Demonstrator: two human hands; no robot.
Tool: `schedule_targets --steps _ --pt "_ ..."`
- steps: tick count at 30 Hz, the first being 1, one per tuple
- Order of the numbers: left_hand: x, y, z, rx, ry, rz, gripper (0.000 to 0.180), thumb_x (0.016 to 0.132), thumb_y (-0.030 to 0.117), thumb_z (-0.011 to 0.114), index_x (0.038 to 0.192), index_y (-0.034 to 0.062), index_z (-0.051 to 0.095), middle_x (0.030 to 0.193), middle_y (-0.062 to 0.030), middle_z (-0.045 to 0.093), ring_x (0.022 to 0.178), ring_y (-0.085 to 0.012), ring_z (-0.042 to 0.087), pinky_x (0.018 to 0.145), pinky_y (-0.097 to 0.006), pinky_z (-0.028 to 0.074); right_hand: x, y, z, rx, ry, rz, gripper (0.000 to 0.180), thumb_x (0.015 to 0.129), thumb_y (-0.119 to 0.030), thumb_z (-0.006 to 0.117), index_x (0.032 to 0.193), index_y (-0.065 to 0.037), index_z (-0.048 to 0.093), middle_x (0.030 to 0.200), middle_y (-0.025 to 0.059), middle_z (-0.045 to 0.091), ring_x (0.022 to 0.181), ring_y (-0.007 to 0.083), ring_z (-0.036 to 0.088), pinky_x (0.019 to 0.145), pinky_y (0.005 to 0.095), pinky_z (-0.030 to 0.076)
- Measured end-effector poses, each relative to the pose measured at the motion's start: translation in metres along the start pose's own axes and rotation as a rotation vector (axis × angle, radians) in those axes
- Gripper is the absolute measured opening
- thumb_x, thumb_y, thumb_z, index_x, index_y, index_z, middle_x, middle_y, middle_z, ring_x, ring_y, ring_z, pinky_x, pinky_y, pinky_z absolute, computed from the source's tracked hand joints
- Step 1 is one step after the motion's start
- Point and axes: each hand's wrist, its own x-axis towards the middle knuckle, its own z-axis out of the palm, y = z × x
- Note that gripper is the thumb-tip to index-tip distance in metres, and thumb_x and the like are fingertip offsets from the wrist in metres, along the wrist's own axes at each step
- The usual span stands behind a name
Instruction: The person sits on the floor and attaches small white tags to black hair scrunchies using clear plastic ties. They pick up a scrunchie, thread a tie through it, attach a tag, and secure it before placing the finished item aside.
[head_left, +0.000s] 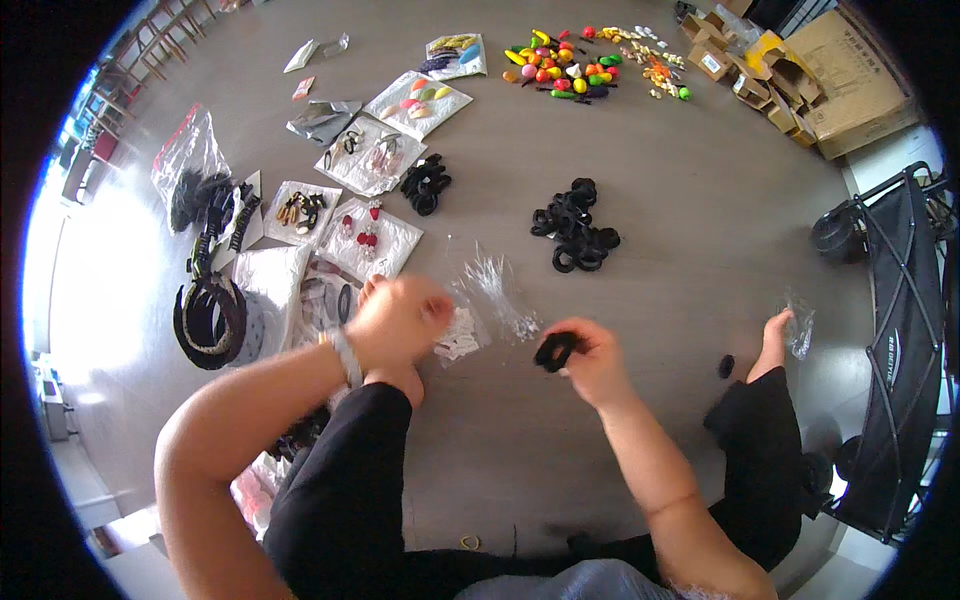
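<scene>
Sitting on the floor (700,240) here with my legs out, and my right hand (590,360) is pinched shut on a black hair tie (553,351), thumb and fingertips closed on its loop just above the floor in front of me. My left hand (395,320) is curled in a loose fist beside a crinkly clear bag (490,295). It's blurred in the shot, so I honestly can't tell whether it's gripping the plastic or just resting against it.

What could go wrong: the bag is thin and slippery (and nearly invisible against the grey floor), so if my left hand doesn't have a proper hold on it, it could slide away or fold shut. The hair tie is stretchy too. With only a fingertip pinch it could spring out and roll off toward the pile of black ties (575,225) further out, where I'd never tell it apart from the rest. There's also a stray dark bit (726,366) near my right foot (773,340) that I could kick.

Pose-wise: both forearms come in from the bottom. The left elbow is bent out wide with the wrist turned inward and a bracelet (345,355) showing. The right arm is straighter, wrist cocked a little, palm facing down and in toward the left hand. The hands are near each other but not touching.
</scene>
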Motion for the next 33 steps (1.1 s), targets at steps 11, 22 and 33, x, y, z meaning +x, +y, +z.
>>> schedule_targets --steps 11,22,33 --pt "0.198 -0.164 0.020 0.420 0.428 -0.468 0.060 0.063 0.026 0.069 0.117 0.0118 0.048 0.111 -0.0224 0.049 0.100 -0.0364 0.051 0.088 -0.040 0.041 -0.006 0.070 -0.157 -0.081 0.714 0.112 0.018 0.076 0.006 0.050 0.091 -0.003 0.056 0.081 0.0026 0.057 0.068 0.0080 0.053 0.056 0.0215 0.044" --pt "0.087 0.074 0.031 -1.409 0.072 -0.009 0.028 0.077 -0.005 0.048 0.102 0.0064 0.044 0.104 -0.0173 0.056 0.086 -0.0225 0.059 0.065 -0.028 0.049 -0.039 0.029 -0.147 -0.003 0.453 -0.014 0.018 0.073 0.006 0.051 0.089 -0.001 0.054 0.081 0.0021 0.056 0.072 0.0109 0.054 0.067 0.0240 0.045" --pt "-0.035 0.221 0.101 -1.733 0.023 0.157 0.051 0.073 -0.012 0.056 0.118 0.0070 0.041 0.106 -0.0046 0.048 0.100 -0.0164 0.051 0.083 -0.029 0.046 -0.141 -0.184 -0.078 -0.276 -0.188 -0.276 0.014 0.077 0.002 0.060 0.085 0.000 0.050 0.091 0.0069 0.055 0.081 0.0099 0.055 0.068 0.0215 0.046"
